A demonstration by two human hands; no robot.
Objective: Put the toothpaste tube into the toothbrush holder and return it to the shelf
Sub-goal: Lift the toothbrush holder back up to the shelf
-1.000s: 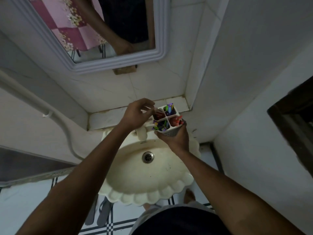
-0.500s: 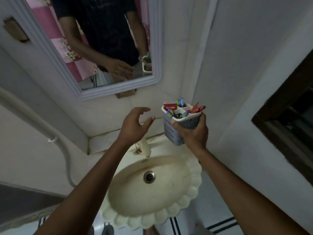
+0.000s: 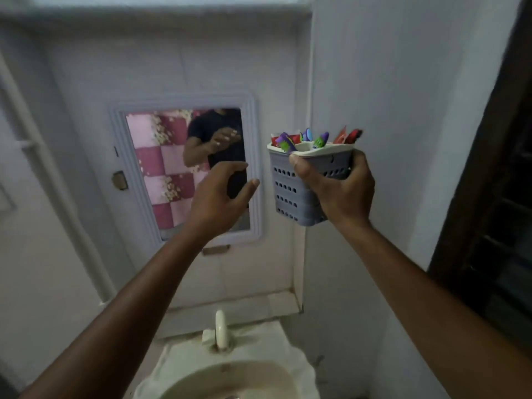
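Right hand (image 3: 339, 191) is wrapped firmly around the grey perforated toothbrush holder (image 3: 290, 188), thumb hooked over the white rim, holding it up right of centre in the frame, upright with a slight tilt. Left hand (image 3: 218, 197) sits just beside it, centre frame, empty, fingers spread and relaxed, not touching the holder. Poking out of the compartments: purple and green brush heads, and red packaging at both ends. The red-and-white piece at the holder's left corner looks like the toothpaste tube (image 3: 288, 138), so by my read the first half of the job is done: tube is in. It's blurred, though, so I can't swear which compartment. Behind the left hand hangs the mirror (image 3: 149, 168), reflecting the person; at the bottom of the frame, the tap (image 3: 220, 329) and the sink (image 3: 178, 367). What's left is the return. The holder is in the air against the wall, on nothing. A ledge (image 3: 161, 10) runs across the very top of the frame, possibly the shelf, too blurred to say
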